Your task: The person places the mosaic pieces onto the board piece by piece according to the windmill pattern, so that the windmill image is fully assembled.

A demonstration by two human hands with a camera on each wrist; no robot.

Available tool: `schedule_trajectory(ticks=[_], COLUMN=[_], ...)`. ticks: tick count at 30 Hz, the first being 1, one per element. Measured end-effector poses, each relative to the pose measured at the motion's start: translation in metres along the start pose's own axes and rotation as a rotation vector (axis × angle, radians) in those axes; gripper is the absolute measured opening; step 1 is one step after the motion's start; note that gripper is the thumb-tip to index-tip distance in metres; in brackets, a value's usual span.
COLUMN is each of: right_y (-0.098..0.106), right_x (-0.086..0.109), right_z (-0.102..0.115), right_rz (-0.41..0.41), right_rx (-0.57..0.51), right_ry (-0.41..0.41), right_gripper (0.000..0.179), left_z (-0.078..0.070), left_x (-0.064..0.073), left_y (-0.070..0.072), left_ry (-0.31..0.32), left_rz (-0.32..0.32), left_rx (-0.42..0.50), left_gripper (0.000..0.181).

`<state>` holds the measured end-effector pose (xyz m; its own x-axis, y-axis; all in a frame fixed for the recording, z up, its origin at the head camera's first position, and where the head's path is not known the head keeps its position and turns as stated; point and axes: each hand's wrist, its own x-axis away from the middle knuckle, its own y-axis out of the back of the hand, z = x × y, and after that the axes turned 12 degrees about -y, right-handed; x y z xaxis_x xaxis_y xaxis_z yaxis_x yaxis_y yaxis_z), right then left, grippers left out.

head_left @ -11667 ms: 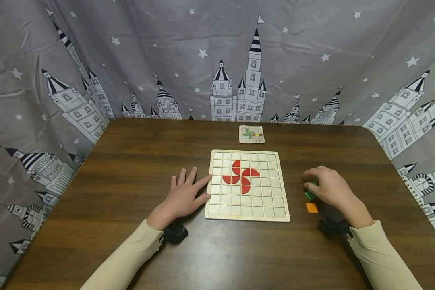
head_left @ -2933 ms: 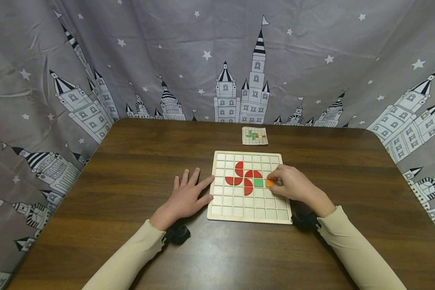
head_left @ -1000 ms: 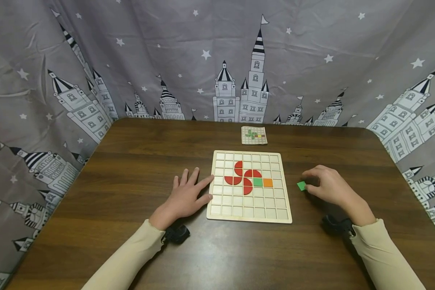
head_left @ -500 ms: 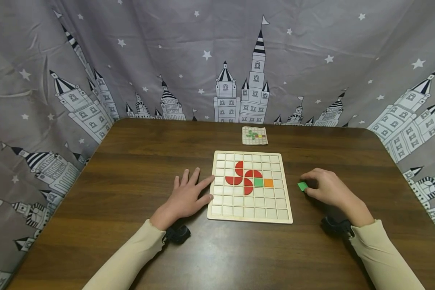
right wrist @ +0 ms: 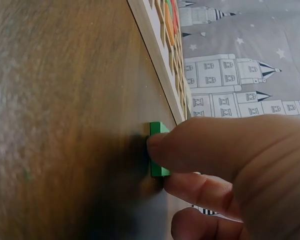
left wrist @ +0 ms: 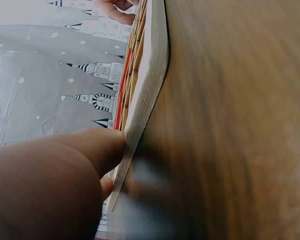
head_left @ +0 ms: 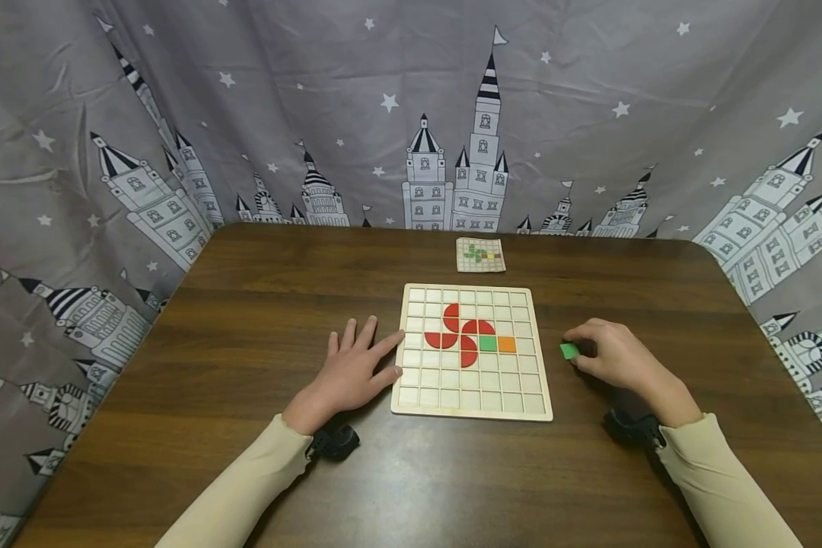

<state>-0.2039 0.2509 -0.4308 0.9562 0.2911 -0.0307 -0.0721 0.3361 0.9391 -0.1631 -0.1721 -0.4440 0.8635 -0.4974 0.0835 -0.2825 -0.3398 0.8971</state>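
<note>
My left hand [head_left: 345, 377] lies flat with spread fingers, its index finger and thumb touching the left edge of the cream grid board [head_left: 473, 399]. Several red quarter-round tiles [head_left: 469, 352] form a pinwheel on that board, beside a green square tile [head_left: 487, 343] and an orange square tile [head_left: 507, 345]. Right of the board, my right hand [head_left: 616, 354] pinches another green square tile [head_left: 569, 351] by its edge between thumb and fingertips, low over the table. In the right wrist view, the thumb covers part of this green tile [right wrist: 157, 128].
Behind the board lies a small pattern card [head_left: 480, 255] showing a green, yellow and brown figure on a grid. The brown wooden table [head_left: 281, 289] ends at a grey curtain [head_left: 301, 91] printed with castles and stars.
A green and an orange square tile have come onto the board. My right hand has moved back right and pinches a second green tile, slightly turned. The left hand stays at the board.
</note>
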Motion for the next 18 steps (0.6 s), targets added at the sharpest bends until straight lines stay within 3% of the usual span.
schedule_trajectory(ticks=[18], right_y=[-0.0024], right_x=[-0.0005], right_z=[0.0006], right_rz=[0.012], right_rx=[-0.002], right_ry=[-0.008], right_gripper=[0.023], left_z=[-0.0005], left_x=[-0.0004], left_y=[-0.0004], left_ry=[-0.004], left_rz=[-0.014], left_rx=[-0.009], left_gripper=[0.062])
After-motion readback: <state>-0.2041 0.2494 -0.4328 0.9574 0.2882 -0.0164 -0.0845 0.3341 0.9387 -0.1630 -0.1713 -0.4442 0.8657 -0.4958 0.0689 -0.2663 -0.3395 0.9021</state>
